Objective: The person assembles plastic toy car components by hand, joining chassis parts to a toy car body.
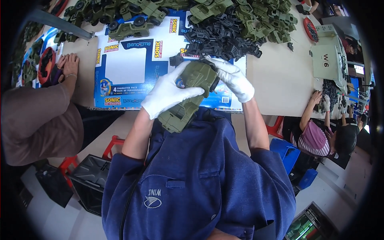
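An olive-green toy truck [196, 76] is held tilted in front of my chest, over the near edge of the table. My left hand [170, 91], in a white glove, is closed around its side, with the thumb across the body. My right hand [236, 80], gloved too, has its fingers bent against the truck's far end and right side, by a black wheel [215, 84]. A small black plastic part [175, 60] shows beside my left fingertips. Whether my right fingertips also pinch a small dark part is hard to make out.
Behind my hands lies a heap of black plastic parts [224, 40], with piled green toy trucks [264, 20] around it. Printed blue-and-white card sheets [126, 66] cover the table. A co-worker's hand [71, 64] rests at the left. A pale box [326, 60] stands at the right.
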Available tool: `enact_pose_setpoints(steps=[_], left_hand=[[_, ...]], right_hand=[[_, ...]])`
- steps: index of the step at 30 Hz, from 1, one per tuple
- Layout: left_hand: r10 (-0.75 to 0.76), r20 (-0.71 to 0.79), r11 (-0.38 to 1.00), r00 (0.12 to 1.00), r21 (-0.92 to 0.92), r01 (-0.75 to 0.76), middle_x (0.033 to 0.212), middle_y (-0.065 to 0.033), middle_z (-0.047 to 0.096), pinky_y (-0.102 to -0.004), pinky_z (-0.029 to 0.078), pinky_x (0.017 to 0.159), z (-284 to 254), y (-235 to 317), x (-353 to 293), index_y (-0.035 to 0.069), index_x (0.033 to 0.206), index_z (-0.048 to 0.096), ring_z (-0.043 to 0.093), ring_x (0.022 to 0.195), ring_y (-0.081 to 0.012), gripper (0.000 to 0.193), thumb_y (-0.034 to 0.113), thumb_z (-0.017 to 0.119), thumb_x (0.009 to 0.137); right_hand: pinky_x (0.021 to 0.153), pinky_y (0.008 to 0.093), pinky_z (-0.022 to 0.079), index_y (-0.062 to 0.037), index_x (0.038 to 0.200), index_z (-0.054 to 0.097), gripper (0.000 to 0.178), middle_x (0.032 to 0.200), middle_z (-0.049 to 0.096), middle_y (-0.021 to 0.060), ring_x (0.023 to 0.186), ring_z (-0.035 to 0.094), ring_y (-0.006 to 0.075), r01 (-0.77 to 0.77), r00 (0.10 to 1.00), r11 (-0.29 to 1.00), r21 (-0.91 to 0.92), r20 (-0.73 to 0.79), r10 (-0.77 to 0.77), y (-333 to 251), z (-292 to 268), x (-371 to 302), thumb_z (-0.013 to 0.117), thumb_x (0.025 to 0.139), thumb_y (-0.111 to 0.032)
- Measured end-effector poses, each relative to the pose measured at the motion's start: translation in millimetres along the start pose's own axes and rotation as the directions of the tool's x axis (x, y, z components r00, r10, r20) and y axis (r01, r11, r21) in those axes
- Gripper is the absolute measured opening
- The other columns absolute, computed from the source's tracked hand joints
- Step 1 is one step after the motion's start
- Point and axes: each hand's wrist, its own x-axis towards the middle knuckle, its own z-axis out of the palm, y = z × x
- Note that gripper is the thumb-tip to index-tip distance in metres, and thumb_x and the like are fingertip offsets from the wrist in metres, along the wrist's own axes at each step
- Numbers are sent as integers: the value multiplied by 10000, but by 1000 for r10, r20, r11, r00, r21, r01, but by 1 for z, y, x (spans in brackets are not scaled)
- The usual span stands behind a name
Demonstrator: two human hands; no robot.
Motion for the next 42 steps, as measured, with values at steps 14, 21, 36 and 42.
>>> enact_pose_setpoints(steps=[14, 21, 36, 42], left_hand=[[504, -263, 817, 822, -162, -553, 1316, -183, 553, -400, 365, 1084, 35, -49, 43, -47, 1360, 463, 516, 1243, -303, 768, 571, 548, 913], [531, -337, 803, 777, -92, -589, 1191, -183, 616, -395, 427, 995, 45, -27, 48, -58, 1227, 558, 583, 1115, -286, 695, 570, 431, 959], [443, -211, 716, 872, -502, -485, 1203, -178, 571, -447, 355, 1041, 65, -67, 86, -21, 1208, 533, 521, 1161, -280, 621, 525, 358, 968], [493, -145, 820, 858, -254, -513, 1118, -163, 574, -416, 413, 956, 49, -39, 65, -19, 1153, 540, 553, 1041, -264, 536, 455, 407, 941]], right_hand=[[1103, 446, 344, -16, 1398, 411, 917, 1421, 444, 221, 1326, 424, 385, 258, 938, 575, -777, 57, -343, -16, 39, -8, 780, 656, -409], [1011, 458, 416, -9, 1273, 501, 716, 1272, 568, 214, 1178, 547, 391, 279, 723, 623, -731, -266, -637, 0, 79, -5, 686, 797, -510], [964, 435, 441, -15, 1165, 553, 483, 1151, 604, 196, 1077, 585, 366, 235, 585, 604, -762, -385, -714, 3, 67, -14, 639, 854, -374], [934, 437, 454, -30, 1149, 548, 405, 1146, 607, 182, 1043, 589, 361, 271, 603, 654, -706, -405, -687, 10, 79, -10, 581, 878, -329]])
